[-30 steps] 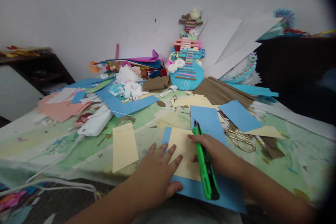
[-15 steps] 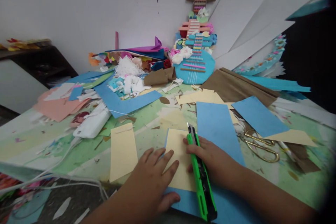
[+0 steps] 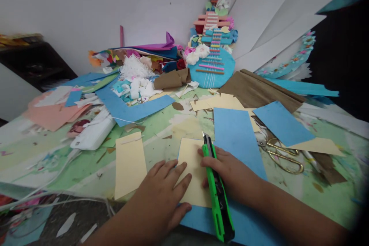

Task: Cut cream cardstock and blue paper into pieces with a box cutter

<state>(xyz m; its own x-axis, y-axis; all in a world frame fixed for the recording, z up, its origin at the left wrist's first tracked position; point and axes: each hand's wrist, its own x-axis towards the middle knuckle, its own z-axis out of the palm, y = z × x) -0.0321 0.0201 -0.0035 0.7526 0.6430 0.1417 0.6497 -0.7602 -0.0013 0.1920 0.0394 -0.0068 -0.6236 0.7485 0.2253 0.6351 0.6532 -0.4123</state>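
My right hand (image 3: 227, 169) is closed around a green and black box cutter (image 3: 216, 196), its blade out at the tip and pointing away from me. Under both hands lies a cream paper rectangle (image 3: 191, 150) on top of blue paper (image 3: 198, 221). My left hand (image 3: 164, 184) rests palm down with fingers spread, the fingertips on the left edge of the cream piece. Left of that hand is a second cream paper rectangle (image 3: 130, 165). A tall blue paper strip (image 3: 236, 134) reaches away beyond my right hand.
Gold-handled scissors (image 3: 284, 157) lie at right by another blue piece (image 3: 284, 123). A white power strip (image 3: 93, 130) with a cable sits at left. Behind are an L-shaped blue scrap (image 3: 135, 111), brown paper (image 3: 256, 86), paper scraps, and a blue paper guitar (image 3: 213, 69) against the wall.
The view has shifted slightly, so everything sits a little further left and higher. Both hands stay in nearly the same place on the paper, with the box cutter still in my right hand.
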